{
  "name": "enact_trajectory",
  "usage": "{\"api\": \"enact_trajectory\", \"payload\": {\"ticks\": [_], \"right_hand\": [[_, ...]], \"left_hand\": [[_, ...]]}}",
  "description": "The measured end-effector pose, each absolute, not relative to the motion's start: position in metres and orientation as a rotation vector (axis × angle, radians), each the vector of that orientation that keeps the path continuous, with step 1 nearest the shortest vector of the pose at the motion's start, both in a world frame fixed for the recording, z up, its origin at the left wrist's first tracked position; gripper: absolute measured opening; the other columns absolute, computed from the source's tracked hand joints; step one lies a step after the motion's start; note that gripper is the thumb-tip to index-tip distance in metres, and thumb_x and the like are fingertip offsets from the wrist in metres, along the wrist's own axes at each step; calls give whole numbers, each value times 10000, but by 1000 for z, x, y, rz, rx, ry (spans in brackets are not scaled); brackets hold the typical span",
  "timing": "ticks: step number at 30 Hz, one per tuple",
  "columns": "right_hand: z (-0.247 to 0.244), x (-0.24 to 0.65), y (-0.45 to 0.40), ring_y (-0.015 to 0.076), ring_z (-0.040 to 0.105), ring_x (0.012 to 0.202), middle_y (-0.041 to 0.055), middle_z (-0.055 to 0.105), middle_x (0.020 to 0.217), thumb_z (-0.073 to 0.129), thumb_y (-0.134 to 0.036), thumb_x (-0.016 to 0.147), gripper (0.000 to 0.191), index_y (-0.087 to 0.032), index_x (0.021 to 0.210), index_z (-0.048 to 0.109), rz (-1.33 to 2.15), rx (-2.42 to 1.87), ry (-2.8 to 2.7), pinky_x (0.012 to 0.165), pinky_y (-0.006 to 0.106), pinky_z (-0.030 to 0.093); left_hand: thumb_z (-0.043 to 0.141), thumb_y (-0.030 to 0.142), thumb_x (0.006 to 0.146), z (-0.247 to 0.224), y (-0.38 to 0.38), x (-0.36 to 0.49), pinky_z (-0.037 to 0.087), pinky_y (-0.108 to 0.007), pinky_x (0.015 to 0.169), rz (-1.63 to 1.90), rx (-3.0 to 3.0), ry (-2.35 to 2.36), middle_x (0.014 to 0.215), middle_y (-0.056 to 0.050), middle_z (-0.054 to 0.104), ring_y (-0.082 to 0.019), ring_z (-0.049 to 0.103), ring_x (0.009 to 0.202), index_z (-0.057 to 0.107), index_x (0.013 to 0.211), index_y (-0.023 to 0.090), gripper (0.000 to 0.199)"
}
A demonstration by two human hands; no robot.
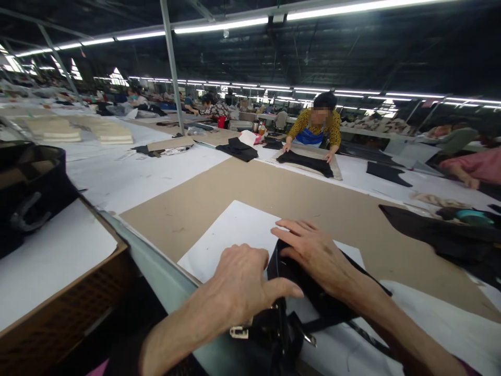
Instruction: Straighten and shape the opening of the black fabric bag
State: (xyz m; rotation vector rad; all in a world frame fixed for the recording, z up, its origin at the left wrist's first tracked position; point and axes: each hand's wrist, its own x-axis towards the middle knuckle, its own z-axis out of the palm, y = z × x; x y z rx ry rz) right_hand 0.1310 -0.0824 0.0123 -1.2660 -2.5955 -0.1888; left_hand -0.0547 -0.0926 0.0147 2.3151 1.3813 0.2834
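Okay, black bag point(321, 298) sits between your left hand point(245, 282) and right hand point(311, 248), long axis slanting off rightward. Right's nearer, fingers slightly spread over its end; left's curled, thumb out. Can't tell grip.

The left hand point(245, 277) and right hand point(313, 245) close in around a black strapped item point(332, 303) by white paper point(223, 240). Across from them, a co-worker point(301, 125) in yellow spreads both hands beside black fabric point(307, 163).

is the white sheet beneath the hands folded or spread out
Spread out: the white sheet lies flat on the brown covering, straight edges showing.
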Motion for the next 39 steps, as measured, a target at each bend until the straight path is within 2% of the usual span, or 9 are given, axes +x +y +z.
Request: {"api": "enact_trajectory", "payload": {"ticks": [5, 8, 15, 19, 22, 25, 29, 34, 39], "right_hand": [[20, 127, -70, 172, 558, 819, 17, 616, 818, 484, -106, 826, 163, -185, 767, 614, 209, -1156, -2761, 731, 259, 399], [26, 136, -69, 154, 555, 725, 10, 607, 752, 455, -112, 826, 189, -182, 757, 616, 228, -1266, -2674, 660, 240, 379], [28, 157, -60, 163, 585, 775, 19, 640, 895, 387, -130, 868, 258, -214, 911, 627, 57, -1413, -2507, 662, 243, 409], [24, 152, -60, 227, 561, 966, 78, 573, 1148, 441, -80, 810, 411, -183, 1204, 497, -249, -1534, -2449, 793, 330, 434], [30, 132, -88, 276, 513, 1052, 121, 524, 1217, 420, -100, 828, 395, -147, 1217, 470, -538, -1499, -2363, 851, 407, 414], [26, 107, -128, 258, 570, 961, 120, 590, 1106, 356, -269, 922, 283, -166, 1148, 491, -500, -1406, -2261, 789, 370, 460], [-6, 81, -157, 226, 634, 700, 81, 652, 879, 368, -439, 927, 312, -183, 1067, 478, -225, -1569, -2125, 536, 307, 481], [-29, 54, -143, 273, 632, 642, 53, 647, 736, 608, -401, 815, 317, -188, 1008, 475, 60, -1997, -1937, 516, 341, 458], [-31, 34, -132, 310, 623, 593, 108, 629, 672, 540, -348, 862, 272, -127, 1006, 472, -109, -2197, -1816, 485, 357, 425]], "left_hand": [[497, 398, 784, 23, -86, -39, 414, -327, 589, 131, 2427, 1365, 690, -109, 652, -262, 615, 678, 667, 744, 141, 311], [425, 244, 790, 28, -77, -35, 432, -337, 617, 136, 2454, 1350, 734, -135, 670, -272, 632, 734, 676, 768, 131, 276], [407, 241, 780, 36, -53, -24, 439, -312, 593, 226, 2529, 1341, 723, -130, 669, -245, 628, 697, 675, 722, 139, 292], [398, 275, 795, 24, -39, -22, 453, -302, 628, 296, 2465, 1316, 717, -110, 654, -220, 615, 703, 642, 681, 140, 301], [398, 272, 785, 16, -33, -27, 461, -285, 584, 372, 2350, 1260, 586, -67, 599, -184, 595, 598, 572, 592, 144, 290], [402, 237, 756, 10, -23, -32, 455, -243, 459, 325, 2058, 1148, 472, -18, 526, -149, 558, 452, 509, 575, 143, 230], [422, 152, 716, -1, -9, -31, 455, -237, 380, 336, 1754, 988, 441, 1, 519, -138, 524, 365, 488, 648, 135, 97], [453, 115, 697, -10, -8, -24, 454, -217, 363, 416, 1613, 944, 411, 35, 506, -133, 523, 358, 454, 759, 148, 71], [476, 173, 734, -14, -17, -14, 404, -192, 335, 490, 1663, 970, 418, 45, 497, -116, 490, 337, 448, 744, 160, 33]]}}
